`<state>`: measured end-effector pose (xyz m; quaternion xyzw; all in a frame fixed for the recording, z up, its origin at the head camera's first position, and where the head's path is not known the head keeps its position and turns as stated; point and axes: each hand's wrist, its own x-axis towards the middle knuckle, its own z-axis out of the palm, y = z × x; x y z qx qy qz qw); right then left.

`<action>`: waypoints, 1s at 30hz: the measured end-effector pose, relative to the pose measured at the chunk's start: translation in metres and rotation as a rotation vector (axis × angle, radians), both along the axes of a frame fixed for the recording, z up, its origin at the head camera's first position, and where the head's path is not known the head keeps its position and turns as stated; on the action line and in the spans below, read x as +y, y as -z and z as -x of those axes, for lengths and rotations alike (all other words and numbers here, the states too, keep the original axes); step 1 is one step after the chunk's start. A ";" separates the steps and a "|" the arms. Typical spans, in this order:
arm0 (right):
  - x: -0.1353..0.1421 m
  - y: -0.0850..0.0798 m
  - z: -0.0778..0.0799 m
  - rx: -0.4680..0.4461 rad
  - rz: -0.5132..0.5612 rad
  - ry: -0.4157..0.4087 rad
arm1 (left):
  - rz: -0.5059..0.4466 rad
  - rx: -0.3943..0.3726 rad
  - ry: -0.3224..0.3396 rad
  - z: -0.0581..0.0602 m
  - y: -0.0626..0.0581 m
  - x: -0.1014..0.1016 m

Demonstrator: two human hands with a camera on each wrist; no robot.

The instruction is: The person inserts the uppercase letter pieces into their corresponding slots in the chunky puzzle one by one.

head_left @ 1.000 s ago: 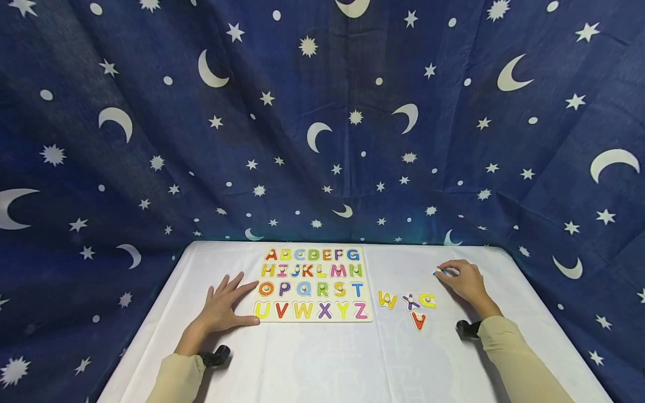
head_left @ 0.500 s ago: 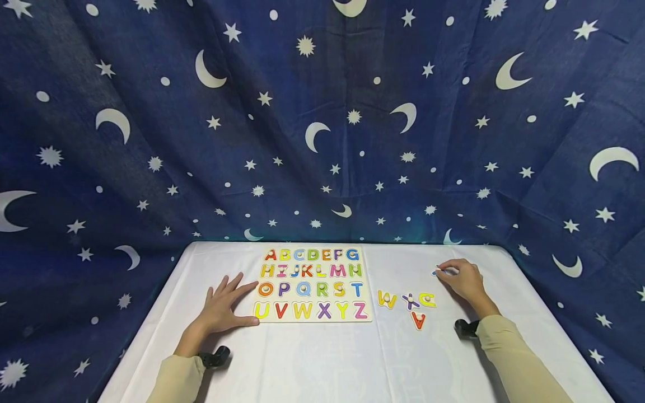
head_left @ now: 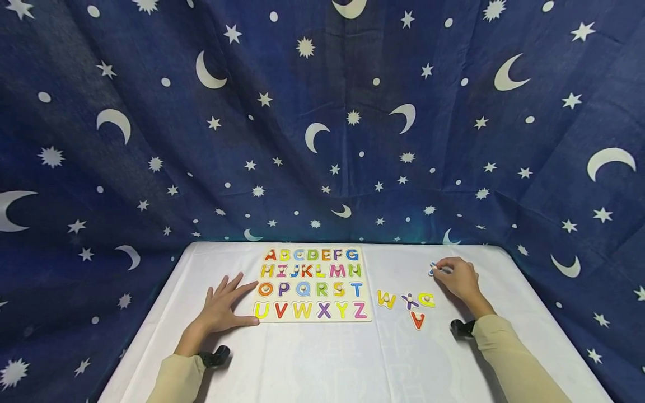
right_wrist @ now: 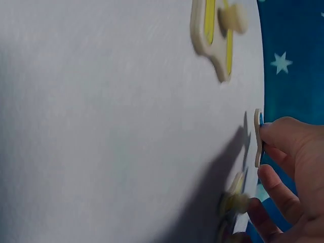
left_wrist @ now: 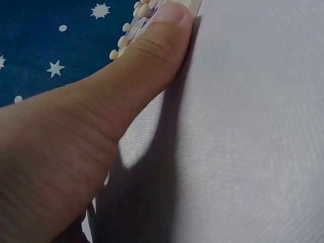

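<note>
A wooden alphabet puzzle board (head_left: pixel 289 299) lies on the white table, and many of its letters carry knobs. My left hand (head_left: pixel 224 308) rests at its left edge with fingers spread, thumb (left_wrist: pixel 162 30) on the board's near corner. At the right, my right hand (head_left: pixel 461 280) pinches a small blue letter piece (head_left: pixel 431 270) between thumb and fingertips. In the right wrist view that blue piece (right_wrist: pixel 258 142) is tilted on edge, its shadow apart from it. Between board and right hand lie a yellow W piece (head_left: pixel 386 299), a purple X piece (head_left: pixel 410 301), a yellow U piece (head_left: pixel 426 300) and a red V piece (head_left: pixel 417 320).
The white cloth-covered table (head_left: pixel 332 364) ends at the back against a dark blue curtain (head_left: pixel 282 140) with moons and stars. A black wrist camera (head_left: pixel 216 356) sits on the left wrist and another black camera (head_left: pixel 461 329) on the right.
My right hand has shifted slightly left and away from me, and the blue letter piece has turned and moved with it. The left hand and the board stay put.
</note>
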<state>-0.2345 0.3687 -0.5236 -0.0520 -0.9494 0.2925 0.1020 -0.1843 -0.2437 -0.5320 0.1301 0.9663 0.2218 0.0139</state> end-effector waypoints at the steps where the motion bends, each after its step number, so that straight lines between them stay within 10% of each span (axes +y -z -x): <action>1: -0.002 -0.001 -0.001 0.002 0.002 -0.003 | -0.001 -0.003 0.000 0.000 0.000 0.000; 30: -0.119 -0.011 -0.008 0.161 0.162 -0.222 | 0.002 -0.016 -0.012 0.001 0.000 0.001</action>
